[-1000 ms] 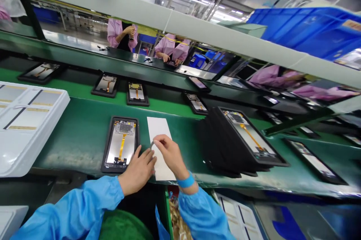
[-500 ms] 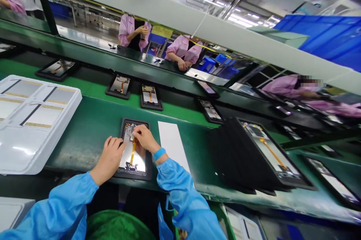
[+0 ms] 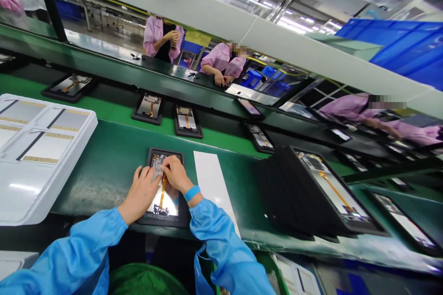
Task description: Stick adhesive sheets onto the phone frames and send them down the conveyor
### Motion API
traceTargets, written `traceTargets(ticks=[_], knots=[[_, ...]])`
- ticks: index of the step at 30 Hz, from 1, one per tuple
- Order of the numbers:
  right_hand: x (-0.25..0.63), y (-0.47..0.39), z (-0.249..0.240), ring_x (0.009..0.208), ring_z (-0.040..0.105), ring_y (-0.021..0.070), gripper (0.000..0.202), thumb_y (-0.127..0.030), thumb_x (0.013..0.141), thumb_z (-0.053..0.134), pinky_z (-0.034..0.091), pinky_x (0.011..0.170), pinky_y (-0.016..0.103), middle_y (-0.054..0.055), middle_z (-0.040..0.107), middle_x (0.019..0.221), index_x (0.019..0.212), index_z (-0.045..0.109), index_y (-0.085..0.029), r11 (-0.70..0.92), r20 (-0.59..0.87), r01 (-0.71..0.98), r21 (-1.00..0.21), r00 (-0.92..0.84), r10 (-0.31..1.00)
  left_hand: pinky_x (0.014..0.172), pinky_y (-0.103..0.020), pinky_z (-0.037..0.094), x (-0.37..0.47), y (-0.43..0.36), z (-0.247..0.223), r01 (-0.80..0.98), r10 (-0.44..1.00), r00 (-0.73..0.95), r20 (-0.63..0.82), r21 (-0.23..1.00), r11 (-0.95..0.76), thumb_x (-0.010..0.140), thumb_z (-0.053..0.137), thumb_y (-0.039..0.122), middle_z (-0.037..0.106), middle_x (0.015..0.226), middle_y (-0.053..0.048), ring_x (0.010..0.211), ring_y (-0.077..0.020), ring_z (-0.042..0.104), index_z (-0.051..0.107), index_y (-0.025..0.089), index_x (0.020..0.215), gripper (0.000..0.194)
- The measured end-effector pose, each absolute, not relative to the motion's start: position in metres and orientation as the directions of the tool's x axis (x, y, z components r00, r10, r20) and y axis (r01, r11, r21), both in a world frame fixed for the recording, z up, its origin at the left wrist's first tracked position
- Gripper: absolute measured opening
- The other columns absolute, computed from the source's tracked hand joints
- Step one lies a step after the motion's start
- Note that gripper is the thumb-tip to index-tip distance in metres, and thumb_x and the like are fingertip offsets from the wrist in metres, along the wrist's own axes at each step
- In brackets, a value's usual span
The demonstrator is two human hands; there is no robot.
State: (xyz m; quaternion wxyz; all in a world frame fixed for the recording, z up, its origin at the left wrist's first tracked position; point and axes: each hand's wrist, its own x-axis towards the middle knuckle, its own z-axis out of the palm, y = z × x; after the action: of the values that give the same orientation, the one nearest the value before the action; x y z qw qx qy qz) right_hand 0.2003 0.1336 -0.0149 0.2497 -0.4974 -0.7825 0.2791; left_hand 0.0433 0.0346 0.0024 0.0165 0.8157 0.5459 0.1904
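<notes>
An opened tablet [image 3: 171,195] lies in a black frame on the green bench, with an orange flex cable [image 3: 162,191] running down its middle. My left hand [image 3: 141,191] rests over the tablet's left side, fingers spread and fingertips near the circuit board [image 3: 158,160]. At the upper end of the cable, the fingers of my right hand [image 3: 175,172] are pinched together against the board; anything between them is too small to make out. A blue band circles my right wrist.
A white tray [image 3: 74,156] of flat silvery parts stands left. A white strip [image 3: 212,179] lies right of the tablet, then a black stack [image 3: 290,193] topped by another tablet [image 3: 332,184]. More tablets line the green belt [image 3: 114,112]. People in pink sit beyond.
My left hand has moved right and inward over the tablet, closer to my right hand. My right hand stays at the cable's upper end, its fingers slightly shifted.
</notes>
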Motion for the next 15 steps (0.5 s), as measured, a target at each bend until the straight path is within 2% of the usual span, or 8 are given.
traceTargets(ticks=[4, 7, 12, 15], knots=[[0.200, 0.127, -0.012, 0.099, 0.053, 0.0212, 0.015, -0.007, 0.083, 0.061, 0.042, 0.093, 0.039, 0.005, 0.059, 0.097, 0.076, 0.057, -0.020, 0.392, 0.158, 0.656, -0.645, -0.388, 0.908, 0.104, -0.052, 0.032, 0.047, 0.037, 0.003, 0.892, 0.900, 0.330, 0.285, 0.216, -0.396, 0.094, 0.054, 0.028, 0.058, 0.124, -0.015, 0.118, -0.0304, 0.046, 0.058, 0.018, 0.127, 0.035], [0.203, 0.128, -0.015, 0.093, 0.054, 0.0200, 0.012, -0.011, 0.083, 0.060, 0.044, 0.085, 0.035, 0.004, 0.057, 0.095, 0.086, 0.056, -0.021, 0.408, 0.187, 0.684, -0.605, -0.376, 0.908, 0.100, -0.051, 0.033, 0.048, 0.038, 0.007, 0.895, 0.901, 0.332, 0.279, 0.208, -0.394, 0.092, 0.058, 0.032, 0.058, 0.123, -0.014, 0.115, -0.0304, 0.048, 0.058, 0.020, 0.127, 0.037], [0.209, 0.140, -0.021, 0.077, 0.054, 0.0160, 0.008, -0.017, 0.085, 0.059, 0.044, 0.075, 0.030, 0.000, 0.055, 0.089, 0.088, 0.055, -0.022, 0.369, 0.174, 0.717, -0.591, -0.333, 0.927, 0.093, -0.047, 0.035, 0.050, 0.039, 0.006, 0.912, 0.909, 0.301, 0.290, 0.192, -0.363, 0.098, 0.047, 0.027, 0.060, 0.119, -0.013, 0.113, -0.0282, 0.049, 0.060, 0.020, 0.120, 0.027], [0.208, 0.141, -0.021, 0.078, 0.055, 0.0171, 0.009, -0.023, 0.083, 0.063, 0.044, 0.074, 0.030, 0.001, 0.056, 0.088, 0.087, 0.055, -0.022, 0.406, 0.193, 0.699, -0.588, -0.366, 0.910, 0.089, -0.045, 0.036, 0.051, 0.039, 0.004, 0.935, 0.920, 0.263, 0.289, 0.160, -0.318, 0.097, 0.047, 0.025, 0.061, 0.115, -0.012, 0.109, -0.0275, 0.050, 0.061, 0.019, 0.118, 0.026]])
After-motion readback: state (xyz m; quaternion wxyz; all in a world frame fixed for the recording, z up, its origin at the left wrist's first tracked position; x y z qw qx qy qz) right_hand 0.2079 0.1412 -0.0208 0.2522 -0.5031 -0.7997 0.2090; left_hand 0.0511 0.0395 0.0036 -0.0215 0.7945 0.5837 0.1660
